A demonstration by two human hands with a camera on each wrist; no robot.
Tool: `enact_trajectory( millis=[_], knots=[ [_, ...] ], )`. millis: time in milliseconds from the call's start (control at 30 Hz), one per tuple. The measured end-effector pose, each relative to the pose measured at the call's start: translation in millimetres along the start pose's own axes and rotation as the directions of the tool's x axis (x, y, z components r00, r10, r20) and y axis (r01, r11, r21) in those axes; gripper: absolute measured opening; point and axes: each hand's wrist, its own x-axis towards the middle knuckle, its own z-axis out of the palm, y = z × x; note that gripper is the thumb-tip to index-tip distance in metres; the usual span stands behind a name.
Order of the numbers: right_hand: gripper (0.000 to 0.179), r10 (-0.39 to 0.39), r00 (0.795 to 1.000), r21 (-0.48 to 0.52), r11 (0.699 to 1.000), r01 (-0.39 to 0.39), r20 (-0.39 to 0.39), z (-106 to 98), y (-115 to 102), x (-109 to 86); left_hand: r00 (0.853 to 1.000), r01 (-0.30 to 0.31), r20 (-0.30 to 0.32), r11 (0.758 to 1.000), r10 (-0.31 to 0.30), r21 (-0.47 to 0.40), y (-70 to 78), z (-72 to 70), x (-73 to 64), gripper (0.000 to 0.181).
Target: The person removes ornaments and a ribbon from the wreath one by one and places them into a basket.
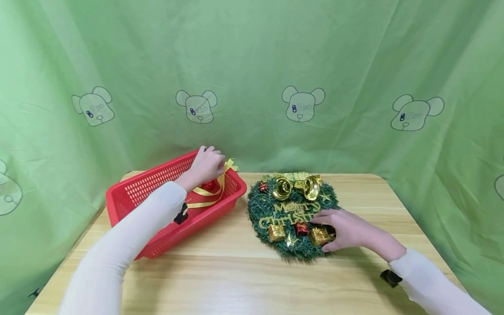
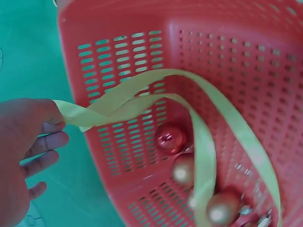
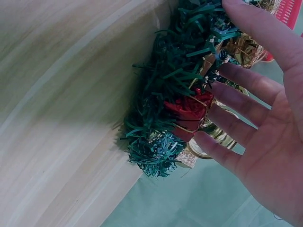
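Observation:
My left hand is over the far right end of a red plastic basket. Between its thumb and finger it pinches a yellow ribbon, which loops down inside. A shiny red bauble and a gold bauble lie under the ribbon, among several others. My right hand rests at the near right edge of a green tinsel Christmas wreath, fingers extended over it. Near those fingers are a gold gift box and a red gift box.
The wreath lies flat on a wooden table, with two gold bells at its far side and gold lettering across the middle. The basket stands at the table's left. A green curtain hangs behind the table.

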Motion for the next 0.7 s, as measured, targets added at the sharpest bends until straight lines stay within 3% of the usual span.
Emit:
enact_trajectory(
  millis=[167,333,433,600,700],
  knots=[
    [0.077,-0.005,1.0,-0.003,1.0,0.005,-0.009,2,-1,0.1,0.989,0.114,0.097,0.992,-0.109,-0.051,-4.2,10.9,-1.1,0.02],
    [0.077,0.005,1.0,0.0,1.0,-0.005,-0.004,1,0,-0.1,0.959,0.225,0.204,0.965,-0.195,-0.135,-10.4,15.0,-0.6,0.028],
    [0.077,0.014,1.0,0.001,1.0,-0.014,0.002,0,0,-0.3,0.953,0.24,0.227,0.957,-0.201,-0.162,-13.2,17.8,1.0,0.031],
    [0.077,0.008,1.0,0.004,1.0,-0.008,0.005,-1,0,0.0,0.962,0.231,0.19,0.956,-0.196,-0.183,-14.3,21.1,5.5,0.04],
    [0.077,0.003,1.0,0.005,1.0,-0.003,0.006,-1,0,0.1,0.959,0.24,0.202,0.948,-0.198,-0.21,-14.7,21.6,7.0,0.047]
  ],
)
